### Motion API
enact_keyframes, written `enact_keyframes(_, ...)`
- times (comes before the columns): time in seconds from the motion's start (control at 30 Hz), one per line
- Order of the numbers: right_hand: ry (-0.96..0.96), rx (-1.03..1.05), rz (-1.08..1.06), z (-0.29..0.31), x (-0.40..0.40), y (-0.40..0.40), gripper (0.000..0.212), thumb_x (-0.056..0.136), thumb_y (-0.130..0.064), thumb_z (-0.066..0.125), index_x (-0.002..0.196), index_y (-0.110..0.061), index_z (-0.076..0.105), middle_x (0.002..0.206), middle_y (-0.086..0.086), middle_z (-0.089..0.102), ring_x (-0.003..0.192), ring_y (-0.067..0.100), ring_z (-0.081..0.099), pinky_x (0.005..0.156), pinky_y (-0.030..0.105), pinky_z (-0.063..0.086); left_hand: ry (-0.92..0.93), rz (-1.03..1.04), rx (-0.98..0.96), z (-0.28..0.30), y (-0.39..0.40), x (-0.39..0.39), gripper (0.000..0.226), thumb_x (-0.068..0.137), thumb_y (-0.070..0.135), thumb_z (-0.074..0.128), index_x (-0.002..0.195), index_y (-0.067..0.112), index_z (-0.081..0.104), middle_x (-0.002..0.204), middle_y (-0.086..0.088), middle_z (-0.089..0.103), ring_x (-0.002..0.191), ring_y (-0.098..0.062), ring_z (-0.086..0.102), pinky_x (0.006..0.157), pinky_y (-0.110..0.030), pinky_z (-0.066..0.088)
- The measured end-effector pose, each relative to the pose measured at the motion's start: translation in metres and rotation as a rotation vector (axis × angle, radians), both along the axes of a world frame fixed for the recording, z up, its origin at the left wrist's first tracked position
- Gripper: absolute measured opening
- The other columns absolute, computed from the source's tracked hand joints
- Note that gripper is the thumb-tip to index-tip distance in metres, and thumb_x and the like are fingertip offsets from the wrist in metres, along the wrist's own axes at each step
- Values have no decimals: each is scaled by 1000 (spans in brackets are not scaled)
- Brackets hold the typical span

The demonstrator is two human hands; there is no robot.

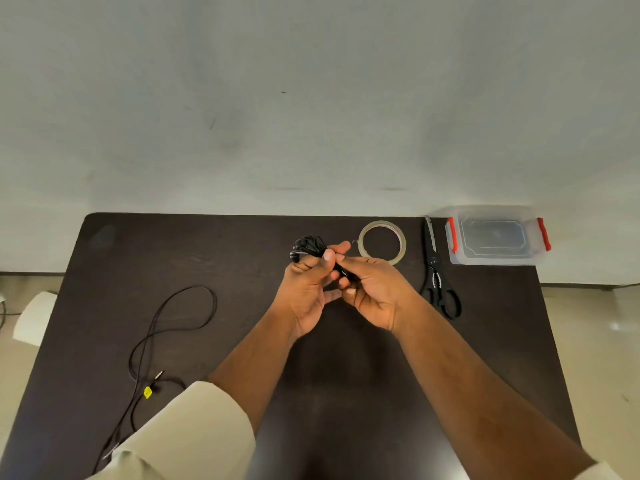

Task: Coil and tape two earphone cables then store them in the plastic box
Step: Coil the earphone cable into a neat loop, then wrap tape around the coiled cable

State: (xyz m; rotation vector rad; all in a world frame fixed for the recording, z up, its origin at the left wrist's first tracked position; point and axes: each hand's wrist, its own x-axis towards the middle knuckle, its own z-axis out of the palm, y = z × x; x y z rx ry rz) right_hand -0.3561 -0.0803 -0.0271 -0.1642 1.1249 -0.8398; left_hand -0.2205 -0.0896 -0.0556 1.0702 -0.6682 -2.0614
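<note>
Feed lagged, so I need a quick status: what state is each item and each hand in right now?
Coiled earphone: bundled, gripped by both hands.
Second earphone: loose, uncoiled on table.
Tape roll: flat, untouched.
Scissors: closed, lying flat.
Plastic box: lid on.
Left hand: gripping coil.
Right hand: pinching cable.

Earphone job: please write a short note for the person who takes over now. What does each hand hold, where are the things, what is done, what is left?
Left hand: grips the coiled cable.
Right hand: pinches the end of that same cable.
Second cable: loose on the table, at the left, not coiled.
Tape, scissors and box, lid on, lie at the far right.
Done: first cable nearly coiled.
Left: tape it, coil and tape the second, open the box, store both.
</note>
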Motion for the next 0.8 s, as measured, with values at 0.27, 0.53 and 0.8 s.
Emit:
enact_keyframes(0.27, 955, -230, 67, -36, -46, -25, 19, 85, -29, 71, 92, -12, 73, 83, 0, 71, 73, 15, 65, 67, 29, 56, -225, 152, 41, -8, -26, 6, 22, 96, 24, 57, 81, 19, 74, 99, -3, 76, 105, -17, 68, 96, -39, 43)
enact_keyframes(0.53, 1772, -706, 711, -66, -43, -53, 23, 92, -24, 57, 111, -23, 70, 109, 2, 64, 104, 25, 55, 86, 37, 44, -511, -32, 44, -20, -34, 0, 20, 96, 16, 59, 82, 5, 67, 72, -12, 69, 65, -18, 69, 76, -30, 59)
enact_keyframes(0.8, 1910, -582, 949, -64, -21, -71, 17, 89, -11, 58, 99, -13, 71, 108, 9, 58, 107, 29, 52, 83, 37, 47, -610, -108, 75, -15, -36, 2, 16, 96, 25, 61, 90, 12, 68, 74, -3, 75, 72, -12, 72, 82, -34, 54)
